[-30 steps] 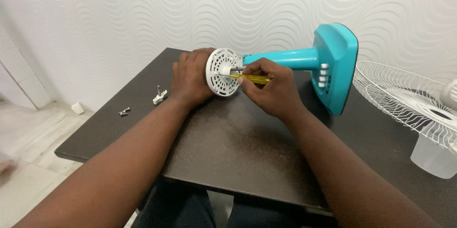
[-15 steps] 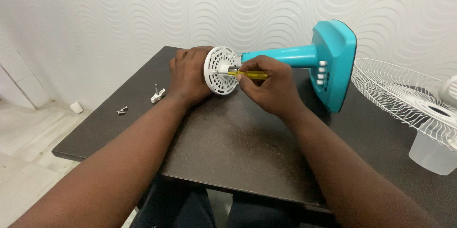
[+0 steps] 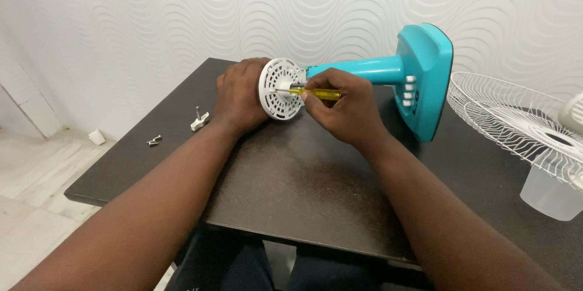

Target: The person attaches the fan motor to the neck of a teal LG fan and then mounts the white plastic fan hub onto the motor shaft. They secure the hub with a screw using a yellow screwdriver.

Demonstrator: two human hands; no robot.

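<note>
Person is bracing the white slotted disc (image 3: 280, 89) at the end of the teal fan stand (image 3: 388, 78), lying on the dark table (image 3: 291, 175), with left hand (image 3: 242, 98) wrapped around it, right hand (image 3: 340, 109) fingers pinching the yellow screwdriver (image 3: 313, 92), best keeping the tip square and pressing firmly.

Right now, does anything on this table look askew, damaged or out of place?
Nothing looks damaged. The teal fan stand lies on its side, its white slotted disc steadied by the left hand while the right hand holds a yellow screwdriver. Loose screws lie apart near the left edge.
</note>
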